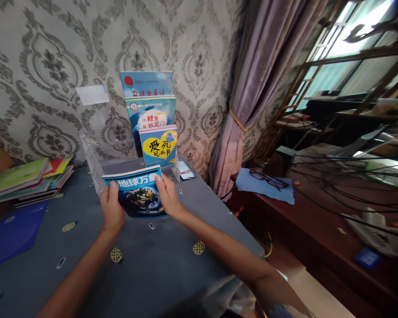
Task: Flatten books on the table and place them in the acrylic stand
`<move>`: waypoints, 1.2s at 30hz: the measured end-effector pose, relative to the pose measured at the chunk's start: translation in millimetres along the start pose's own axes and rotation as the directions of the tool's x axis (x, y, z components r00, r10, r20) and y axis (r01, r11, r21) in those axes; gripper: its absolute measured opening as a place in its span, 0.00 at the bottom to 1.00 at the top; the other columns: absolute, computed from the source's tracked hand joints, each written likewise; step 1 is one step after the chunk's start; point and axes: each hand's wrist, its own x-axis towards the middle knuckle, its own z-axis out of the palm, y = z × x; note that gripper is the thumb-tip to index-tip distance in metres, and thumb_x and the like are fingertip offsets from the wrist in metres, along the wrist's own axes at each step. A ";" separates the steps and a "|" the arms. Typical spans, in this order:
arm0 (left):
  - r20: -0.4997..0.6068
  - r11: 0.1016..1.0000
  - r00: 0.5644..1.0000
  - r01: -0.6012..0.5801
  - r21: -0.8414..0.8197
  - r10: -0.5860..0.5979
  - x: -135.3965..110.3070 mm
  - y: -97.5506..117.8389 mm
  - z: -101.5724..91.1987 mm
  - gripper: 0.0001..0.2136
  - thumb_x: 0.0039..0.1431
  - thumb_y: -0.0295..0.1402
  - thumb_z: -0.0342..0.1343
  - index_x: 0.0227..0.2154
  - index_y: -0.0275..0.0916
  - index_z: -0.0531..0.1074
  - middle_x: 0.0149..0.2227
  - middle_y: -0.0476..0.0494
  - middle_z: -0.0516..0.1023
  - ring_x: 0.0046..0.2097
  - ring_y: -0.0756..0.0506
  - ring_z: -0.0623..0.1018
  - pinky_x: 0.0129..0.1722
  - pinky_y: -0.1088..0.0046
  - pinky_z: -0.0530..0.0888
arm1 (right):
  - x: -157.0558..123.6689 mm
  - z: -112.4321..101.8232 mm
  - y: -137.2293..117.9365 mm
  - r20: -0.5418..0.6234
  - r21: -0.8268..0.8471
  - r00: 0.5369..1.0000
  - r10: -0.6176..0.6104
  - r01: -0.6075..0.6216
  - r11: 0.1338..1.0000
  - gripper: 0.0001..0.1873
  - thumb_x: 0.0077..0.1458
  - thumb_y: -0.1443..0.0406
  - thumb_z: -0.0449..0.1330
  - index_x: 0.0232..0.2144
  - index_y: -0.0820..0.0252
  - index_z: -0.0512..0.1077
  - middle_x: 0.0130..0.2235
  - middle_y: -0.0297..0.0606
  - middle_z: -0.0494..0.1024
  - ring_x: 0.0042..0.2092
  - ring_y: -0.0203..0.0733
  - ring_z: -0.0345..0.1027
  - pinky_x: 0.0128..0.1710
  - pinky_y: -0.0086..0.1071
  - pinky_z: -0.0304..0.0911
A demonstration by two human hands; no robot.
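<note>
Between my hands is a blue book (141, 196) with a picture of the Earth on its cover, held tilted above the table. My left hand (112, 210) grips its left edge, thumb on the cover. On the right edge, my right hand (169, 196) holds it the same way. Just behind stands a clear book rack (94, 163). Upright in it are a small blue book with a yellow heart (159, 148), a light blue book (151, 115) behind that, and a taller blue book (146, 83) at the back.
A stack of thin books (26, 179) lies at the left, with a blue folder (15, 236) in front. The grey tablecloth (152, 265) covers the table. To the right, glasses (268, 180) rest on a blue cloth (252, 187) on a dark red desk, among cables. A curtain (248, 88) hangs behind.
</note>
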 end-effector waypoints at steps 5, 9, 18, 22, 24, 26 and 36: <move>0.088 0.997 0.994 0.069 0.022 -0.071 -5.7 -23.1 0.5 0.22 0.54 0.54 0.60 0.34 0.37 0.75 0.33 0.48 0.78 0.35 0.48 0.75 0.38 0.73 0.73 | 1.1 -4.4 27.8 -0.027 -0.056 1.000 0.002 -0.003 0.998 0.24 0.68 0.50 0.41 0.38 0.58 0.70 0.33 0.36 0.72 0.38 0.43 0.65 0.42 0.34 0.62; 0.204 0.990 0.974 0.077 0.120 -0.101 -14.4 -40.3 -5.6 0.21 0.55 0.52 0.60 0.39 0.38 0.76 0.38 0.45 0.80 0.42 0.44 0.77 0.46 0.69 0.73 | -15.7 -7.0 46.2 -0.048 -0.083 0.996 0.074 -0.078 0.993 0.24 0.68 0.51 0.41 0.44 0.58 0.71 0.36 0.41 0.75 0.44 0.47 0.68 0.48 0.38 0.64; 0.277 0.975 0.942 0.144 0.169 -0.187 -24.5 -54.6 -12.4 0.23 0.54 0.49 0.61 0.47 0.38 0.74 0.47 0.41 0.80 0.50 0.40 0.78 0.54 0.61 0.72 | -32.5 -10.7 63.6 -0.023 -0.191 0.987 0.160 -0.161 0.968 0.26 0.67 0.51 0.43 0.54 0.60 0.66 0.37 0.44 0.78 0.45 0.51 0.71 0.49 0.42 0.65; 0.288 0.978 0.940 0.146 0.152 -0.185 -23.5 -55.6 -13.2 0.22 0.54 0.48 0.62 0.47 0.38 0.73 0.48 0.41 0.80 0.51 0.40 0.78 0.55 0.61 0.71 | -31.7 -11.9 62.0 0.000 -0.205 0.983 0.184 -0.180 0.962 0.24 0.67 0.50 0.44 0.54 0.59 0.65 0.36 0.43 0.77 0.46 0.51 0.71 0.50 0.42 0.64; 0.296 0.978 0.936 0.153 0.144 -0.190 -23.2 -56.2 -13.4 0.22 0.54 0.47 0.62 0.47 0.39 0.73 0.48 0.41 0.80 0.51 0.41 0.77 0.56 0.62 0.71 | -31.4 -12.6 59.4 0.013 -0.201 0.980 0.197 -0.190 0.961 0.23 0.66 0.51 0.45 0.54 0.58 0.65 0.37 0.44 0.78 0.46 0.51 0.72 0.50 0.42 0.64; 0.294 0.977 0.935 0.163 0.136 -0.197 -23.2 -56.4 -13.4 0.22 0.54 0.47 0.62 0.48 0.39 0.73 0.49 0.41 0.79 0.52 0.41 0.77 0.57 0.62 0.70 | -30.8 -13.4 56.5 0.024 -0.192 0.979 0.204 -0.196 0.962 0.22 0.66 0.51 0.47 0.52 0.57 0.65 0.39 0.44 0.78 0.45 0.51 0.72 0.49 0.42 0.64; 0.299 0.975 0.931 0.175 0.137 -0.209 -23.0 -54.6 -14.6 0.24 0.52 0.47 0.64 0.49 0.39 0.72 0.49 0.41 0.79 0.52 0.40 0.77 0.57 0.61 0.70 | -27.1 -15.4 48.9 0.069 -0.198 0.971 0.228 -0.210 0.957 0.22 0.62 0.51 0.54 0.51 0.59 0.64 0.40 0.42 0.79 0.39 0.48 0.73 0.44 0.40 0.66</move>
